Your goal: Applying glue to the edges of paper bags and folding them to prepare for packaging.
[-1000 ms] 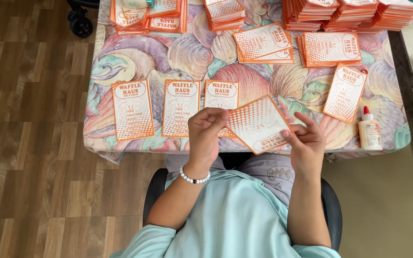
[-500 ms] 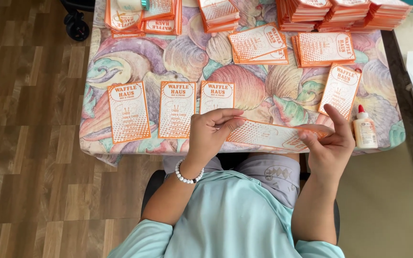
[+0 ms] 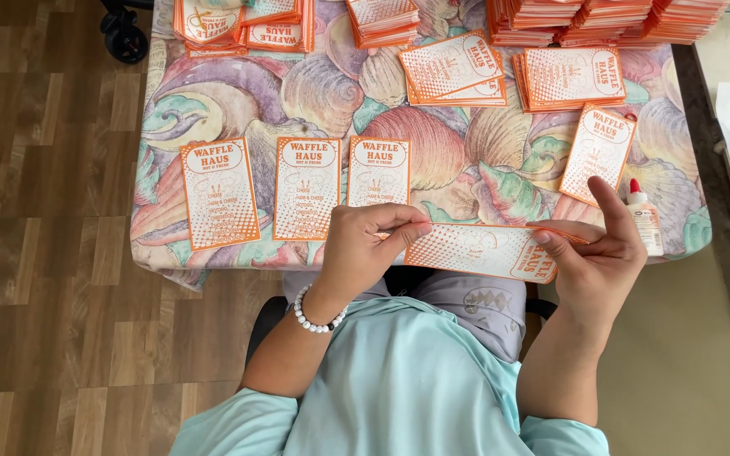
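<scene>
Over the near table edge, both hands pinch one orange-and-white card [image 3: 487, 250], held flat and lengthwise, just above the lap. Left hand [image 3: 365, 249] has thumb and fingers closed on the card's left end; right hand [image 3: 606, 249] is closed on the right end between thumb and middle fingers, index finger sticking up free.

Doing this step well, as I judge it:
- grip by the ends only, pads off the printed face
- keep it level and taut, no bowing
- if it goes down next to the others, square it to the table edge and match the gaps

Materials and shapes:
- card: thin stiff stock, long rectangle, orange border, dotted orange halftone fading to white; looks matte
- three more cards [image 3: 306, 198] lie face up in a row just behind the left hand, evenly spaced, upright; a fourth lies tilted behind the right hand
- stacks [image 3: 568, 76] of the same cards sit along the table's far side, edges orange
- tablecloth [image 3: 466, 139]: soft fabric, pastel shell print, draped over the edge
- glue bottle [image 3: 645, 218]: small, white plastic, red tip, just beside the right hand
- bead bracelet [image 3: 314, 317] on the left wrist, white, round beads
</scene>
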